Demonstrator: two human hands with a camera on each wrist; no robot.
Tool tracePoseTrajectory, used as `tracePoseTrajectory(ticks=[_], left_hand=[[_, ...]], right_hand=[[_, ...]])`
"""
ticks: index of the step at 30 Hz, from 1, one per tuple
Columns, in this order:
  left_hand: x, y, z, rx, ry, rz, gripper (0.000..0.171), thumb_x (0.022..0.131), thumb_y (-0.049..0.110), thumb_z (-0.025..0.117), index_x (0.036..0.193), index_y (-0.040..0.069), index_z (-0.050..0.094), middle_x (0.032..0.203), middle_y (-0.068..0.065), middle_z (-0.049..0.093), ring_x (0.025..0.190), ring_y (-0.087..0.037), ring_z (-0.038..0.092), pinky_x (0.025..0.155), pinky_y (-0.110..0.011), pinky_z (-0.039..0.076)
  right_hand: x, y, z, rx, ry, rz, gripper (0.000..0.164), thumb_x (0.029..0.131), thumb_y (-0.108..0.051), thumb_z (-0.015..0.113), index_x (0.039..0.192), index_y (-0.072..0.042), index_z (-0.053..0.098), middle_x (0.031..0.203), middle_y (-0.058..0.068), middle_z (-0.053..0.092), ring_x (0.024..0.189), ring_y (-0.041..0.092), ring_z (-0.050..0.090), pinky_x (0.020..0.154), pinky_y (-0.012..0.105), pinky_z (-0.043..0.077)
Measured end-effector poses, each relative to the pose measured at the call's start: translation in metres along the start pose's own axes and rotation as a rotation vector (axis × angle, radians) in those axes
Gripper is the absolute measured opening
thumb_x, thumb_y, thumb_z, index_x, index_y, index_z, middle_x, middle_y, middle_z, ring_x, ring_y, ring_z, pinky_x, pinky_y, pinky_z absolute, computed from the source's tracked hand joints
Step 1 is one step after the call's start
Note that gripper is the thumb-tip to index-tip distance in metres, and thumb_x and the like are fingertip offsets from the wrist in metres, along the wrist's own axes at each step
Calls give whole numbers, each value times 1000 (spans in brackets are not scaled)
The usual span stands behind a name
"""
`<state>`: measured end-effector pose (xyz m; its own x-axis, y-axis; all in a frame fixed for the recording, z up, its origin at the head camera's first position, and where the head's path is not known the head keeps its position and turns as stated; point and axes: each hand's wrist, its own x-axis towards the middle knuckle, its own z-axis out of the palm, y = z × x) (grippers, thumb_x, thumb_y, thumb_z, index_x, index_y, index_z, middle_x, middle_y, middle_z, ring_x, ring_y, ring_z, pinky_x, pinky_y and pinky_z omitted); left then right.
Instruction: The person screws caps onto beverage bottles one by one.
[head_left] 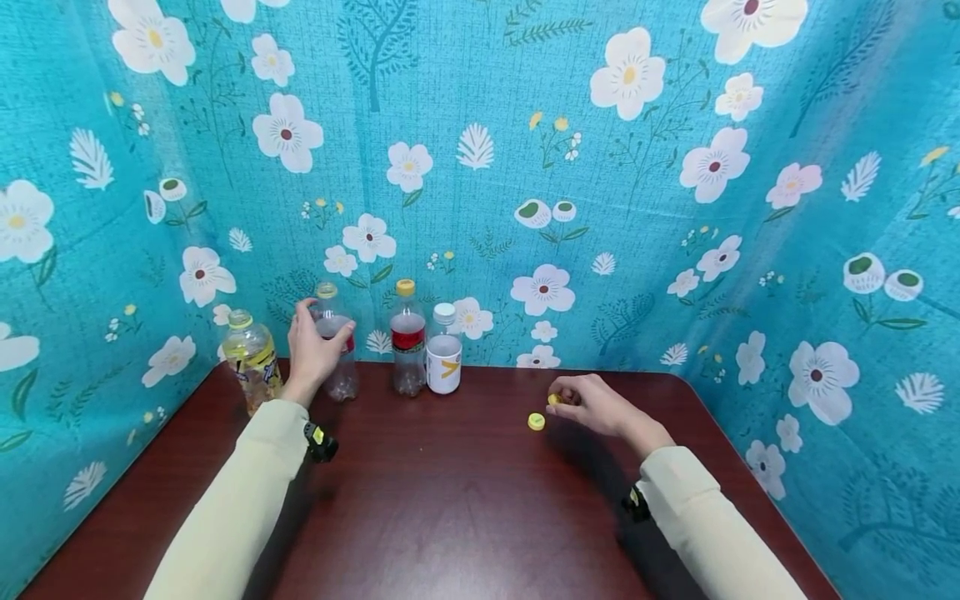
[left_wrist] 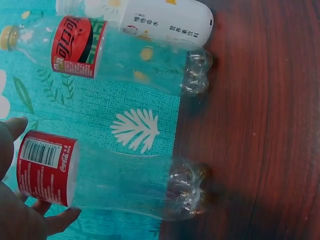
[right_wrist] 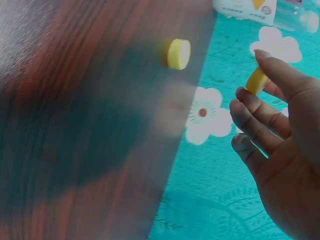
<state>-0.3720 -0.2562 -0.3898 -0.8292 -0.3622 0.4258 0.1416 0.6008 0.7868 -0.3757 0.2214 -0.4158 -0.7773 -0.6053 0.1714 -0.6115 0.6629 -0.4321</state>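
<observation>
My left hand is spread around a clear Coca-Cola bottle with a red label and no visible cap. In the left wrist view the thumb stands slightly off the label, while the other fingers lie close along its opposite side; contact is unclear. The bottle stands upright on the table. Over the right part of the table, my right hand pinches a yellow bottle cap between thumb and forefinger. Its other fingers are loosely bent. A second yellow cap lies on the table just beside this hand.
Left of the left hand stands an uncapped bottle with a yellow label. To its right are a yellow-capped cola bottle and a white-capped bottle. A flowered blue cloth encloses the dark wooden table at back and sides.
</observation>
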Motion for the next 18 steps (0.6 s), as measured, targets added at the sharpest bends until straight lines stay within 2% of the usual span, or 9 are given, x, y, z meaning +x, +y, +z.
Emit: tracePoseTrajectory(ticks=[6, 12, 15, 18], left_hand=[[-13, 1, -2, 9, -12, 125, 71, 93, 30, 76, 147, 0, 41, 139, -29, 52, 126, -46, 51, 102, -60, 45], [-27, 9, 0, -11, -29, 225, 66, 94, 29, 76, 147, 4, 46, 137, -26, 55, 123, -43, 53, 100, -59, 47], [-33, 16, 2, -14, -59, 260, 66, 95, 29, 75, 149, 5, 47, 136, -26, 55, 122, -43, 54, 101, -60, 48], [-39, 23, 5, -13, -118, 289, 67, 95, 29, 75, 150, 5, 45, 136, -25, 55, 123, -42, 54, 101, -61, 48]], right_hand=[[-1, -21, -8, 72, 38, -5, 18, 102, -35, 65, 112, -23, 73, 86, -12, 67, 77, 15, 60, 69, 31, 52], [-1, -47, -18, 96, 88, -73, 15, 104, -32, 62, 113, -24, 71, 85, -11, 66, 75, 16, 58, 71, 34, 50], [0, -58, -22, 95, 106, -111, 15, 104, -29, 62, 113, -22, 72, 82, -8, 64, 73, 16, 57, 69, 33, 49], [1, -66, -24, 99, 104, -127, 15, 104, -30, 62, 112, -23, 72, 81, -4, 64, 72, 16, 57, 67, 31, 48]])
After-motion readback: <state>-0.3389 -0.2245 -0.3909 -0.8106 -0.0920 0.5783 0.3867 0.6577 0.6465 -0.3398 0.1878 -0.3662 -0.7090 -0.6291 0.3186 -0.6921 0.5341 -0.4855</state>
